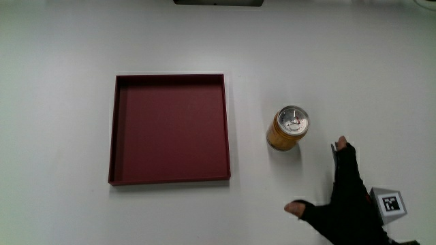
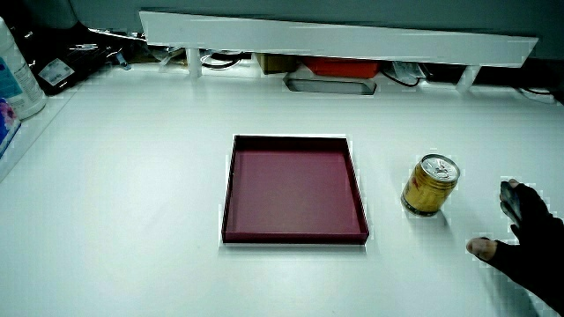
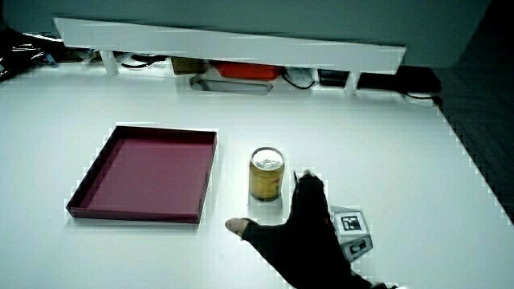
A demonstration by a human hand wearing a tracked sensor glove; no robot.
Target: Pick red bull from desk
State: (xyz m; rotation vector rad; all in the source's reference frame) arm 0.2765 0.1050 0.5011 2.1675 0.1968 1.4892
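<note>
1 gold can (image 1: 291, 126) stands beside the red tray (image 1: 116, 129); the hand (image 1: 347, 201), fingers spread wide and holding nothing, is near it.

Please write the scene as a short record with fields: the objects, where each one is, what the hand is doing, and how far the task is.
can: gold can, upright on the table, beside the tray, not touching it
tray: dark red square tray, shallow, nothing in it
hand: gloved hand, on the person's side of the can, fingers spread, holding nothing
contact: hand and can apart in the main view
table: white table
task state: can not yet picked up
</note>
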